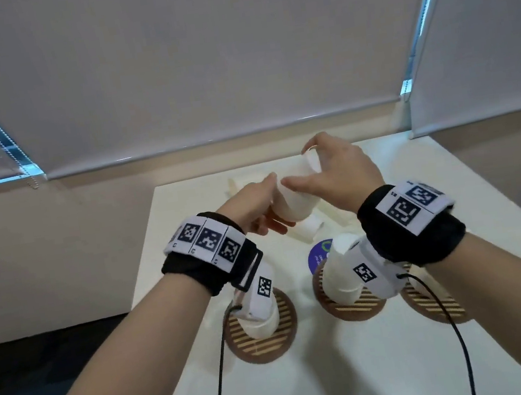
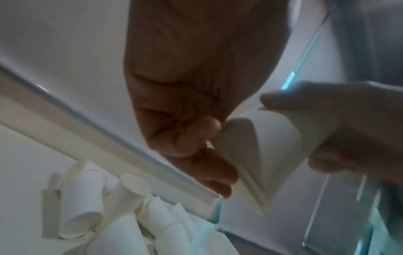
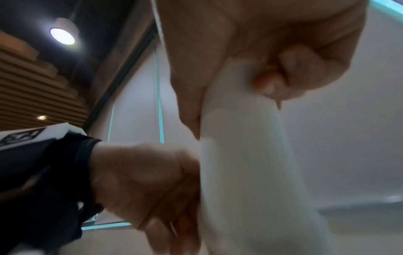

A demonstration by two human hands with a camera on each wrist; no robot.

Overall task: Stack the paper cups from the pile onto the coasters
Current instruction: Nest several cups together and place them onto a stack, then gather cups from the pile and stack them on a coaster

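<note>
White paper cups [image 1: 296,199], nested and lying crosswise, held in the air above the surface [image 1: 376,365] between both hands: left hand [image 1: 247,210] with fingers curled round the rim end, right hand [image 1: 336,176] with fingers and thumb curled round the other end. Pile of loose cups [image 2: 113,215] on the far part of the surface, beneath the hands. Three round slatted coasters [image 1: 261,331] nearer, the left and middle ones each carrying upturned cups [image 1: 343,272].

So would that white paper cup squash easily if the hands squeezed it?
Probably: the white paper cup both hands hold already looks pinched out of round at its end. It likely weighs little, fingertips alone carry it. Cups in the pile lie sideways, so it may roll.
</note>
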